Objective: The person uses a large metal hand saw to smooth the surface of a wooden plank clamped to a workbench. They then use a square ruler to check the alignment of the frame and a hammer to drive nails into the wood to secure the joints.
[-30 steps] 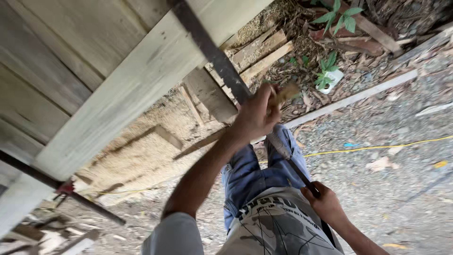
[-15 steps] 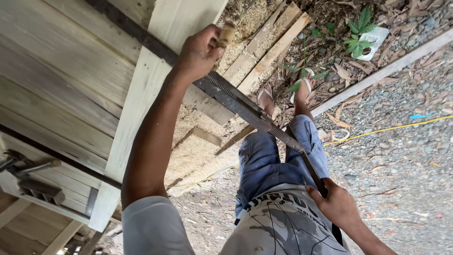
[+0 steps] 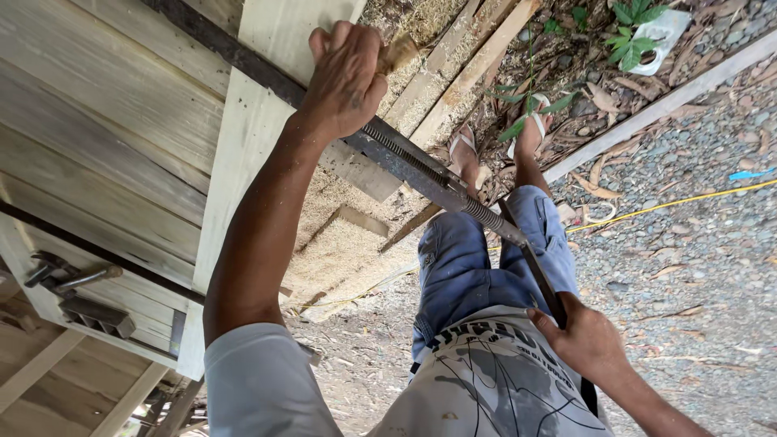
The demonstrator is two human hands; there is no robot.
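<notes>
Scene: I stand at a workbench of pale wooden planks (image 3: 105, 105), looking down over my grey printed shirt, blue jeans and sandalled feet on gravel and sawdust.
Main tool: a long dark steel bar clamp (image 3: 421, 174) with a threaded screw runs diagonally from the upper left, across a light, freshly planed board (image 3: 251, 154), down toward my right hip.
Left hand: my left hand (image 3: 344, 77) is curled tight over the bar where it crosses the board's edge, also pinching a small tan wooden block (image 3: 398, 53) against it.
Right hand: my right hand (image 3: 583, 340) is closed around the black handle rod (image 3: 538, 279) at the screw end, below the bench edge.
Second clamp: another dark clamp with a metal crank (image 3: 69, 279) sits across the planks at lower left, well apart from my hands.
Done so far: the bar lies across the boards and one other clamp appears already in place.
Still unclear: I cannot tell whether the screw is snug yet; the far jaw is hidden beyond the top of the view.
Left to do, as I judge: the clamp looks positioned but not visibly tightened.
</notes>
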